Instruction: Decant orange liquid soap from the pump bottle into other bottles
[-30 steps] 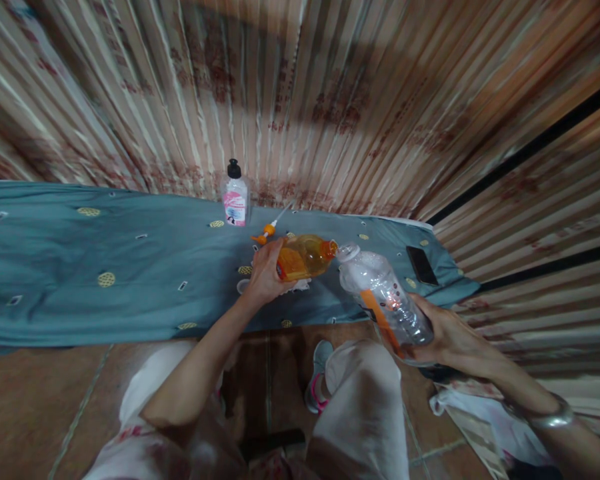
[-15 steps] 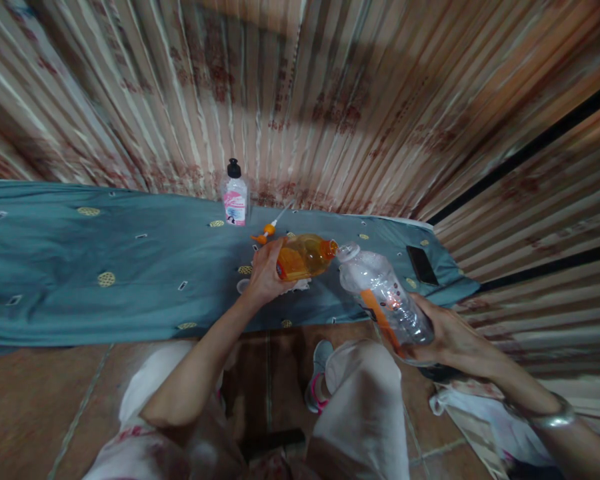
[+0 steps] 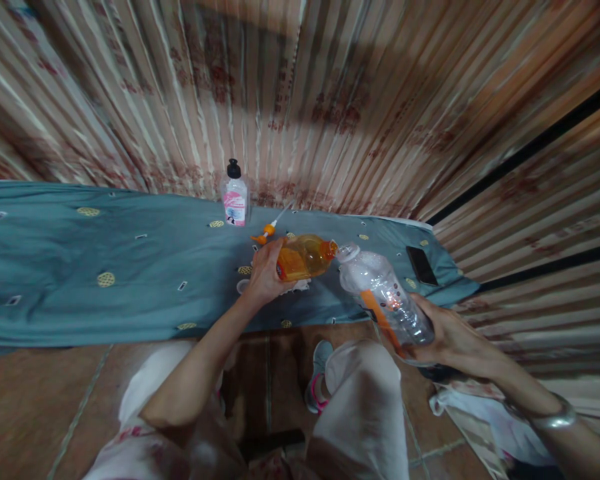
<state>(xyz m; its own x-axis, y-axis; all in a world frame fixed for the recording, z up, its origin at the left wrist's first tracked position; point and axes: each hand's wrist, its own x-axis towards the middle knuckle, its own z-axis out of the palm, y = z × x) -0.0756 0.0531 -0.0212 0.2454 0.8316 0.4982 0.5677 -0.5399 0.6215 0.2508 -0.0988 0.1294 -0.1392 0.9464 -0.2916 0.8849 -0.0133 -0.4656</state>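
Two bottles, mouth to mouth

Left hand (image 3: 265, 275) clasps the orange bottle (image 3: 305, 257) tipped sideways, neck touching the clear bottle (image 3: 383, 295) gripped slanting in the right hand (image 3: 447, 337), right of it.

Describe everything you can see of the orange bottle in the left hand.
The orange bottle looks like translucent plastic holding amber liquid, with an orange label. It is tipped sideways above the teal cloth, its base gripped by the left hand, its neck at the mouth of the clear bottle.

White trousers (image 3: 365, 400) — silver bangle (image 3: 555, 419)
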